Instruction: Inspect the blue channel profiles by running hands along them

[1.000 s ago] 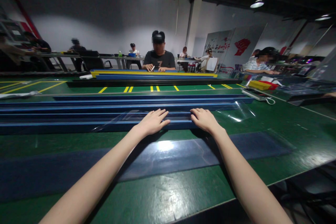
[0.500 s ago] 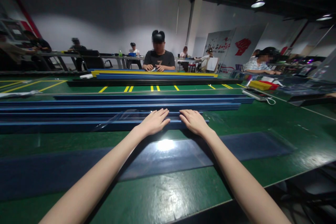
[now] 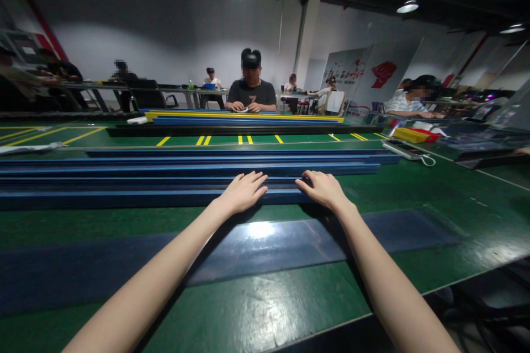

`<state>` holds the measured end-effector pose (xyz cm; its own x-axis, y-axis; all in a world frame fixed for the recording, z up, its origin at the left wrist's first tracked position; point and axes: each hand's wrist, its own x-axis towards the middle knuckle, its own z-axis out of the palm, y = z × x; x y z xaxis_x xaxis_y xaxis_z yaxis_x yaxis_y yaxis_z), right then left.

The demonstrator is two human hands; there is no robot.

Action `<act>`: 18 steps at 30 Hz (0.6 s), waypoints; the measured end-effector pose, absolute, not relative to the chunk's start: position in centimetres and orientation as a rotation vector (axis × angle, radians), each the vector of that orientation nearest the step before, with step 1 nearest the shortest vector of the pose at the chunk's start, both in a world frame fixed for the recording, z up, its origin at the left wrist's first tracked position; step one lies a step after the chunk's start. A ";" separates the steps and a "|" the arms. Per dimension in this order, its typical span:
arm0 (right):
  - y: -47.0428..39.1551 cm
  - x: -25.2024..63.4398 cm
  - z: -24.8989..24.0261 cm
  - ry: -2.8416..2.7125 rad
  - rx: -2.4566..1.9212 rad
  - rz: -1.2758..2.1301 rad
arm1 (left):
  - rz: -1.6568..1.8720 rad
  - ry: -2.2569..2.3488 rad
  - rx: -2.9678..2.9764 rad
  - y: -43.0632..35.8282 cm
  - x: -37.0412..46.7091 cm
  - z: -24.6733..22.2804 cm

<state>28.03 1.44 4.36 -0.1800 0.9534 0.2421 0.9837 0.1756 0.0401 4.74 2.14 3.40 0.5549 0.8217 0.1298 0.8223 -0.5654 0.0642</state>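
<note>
My left hand lies on the nearest blue channel strip, its fingers stretched out and slightly spread. Near the right end of that same strip, my right hand rests with bent fingers on top and its thumb held apart, so the hand is open. The palm hides the strip's very end. Closer to me, a long clear plastic sheet lies flat on the green table and passes under both forearms. Further blue channel strips lie parallel just beyond my hands.
Across the green table, a black strip and a yellow strip lie before a seated person. A phone with a white cable and a yellow packet sit at the right. Yellow tape lines mark the tabletop.
My right hand has slid a little to the right along the strip, and its fingers bend more. The left hand stays in place. Clear film glare over the strip no longer shows.
</note>
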 end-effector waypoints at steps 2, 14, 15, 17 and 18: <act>1.3 27.6 4.2 -2.277 -1.891 -0.367 | -0.237 -1.447 -2.764 2.1 4.8 3.3; 1.3 26.0 3.4 -2.408 -1.681 -0.344 | -0.251 -1.401 -2.755 2.3 4.8 3.1; 1.3 26.1 3.5 -2.400 -1.692 -0.341 | -0.253 -1.398 -2.754 2.3 4.8 3.2; 1.2 26.2 3.7 -2.393 -1.708 -0.335 | -0.258 -1.396 -2.747 2.2 4.8 3.2; 1.2 26.2 3.8 -2.391 -1.716 -0.334 | -0.259 -1.398 -2.740 2.2 4.8 3.2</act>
<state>26.19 1.18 3.77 -0.3179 0.9077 0.2740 0.9480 0.3088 0.0770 4.84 2.20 3.20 0.5757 0.7990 0.1739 0.8082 -0.5883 0.0275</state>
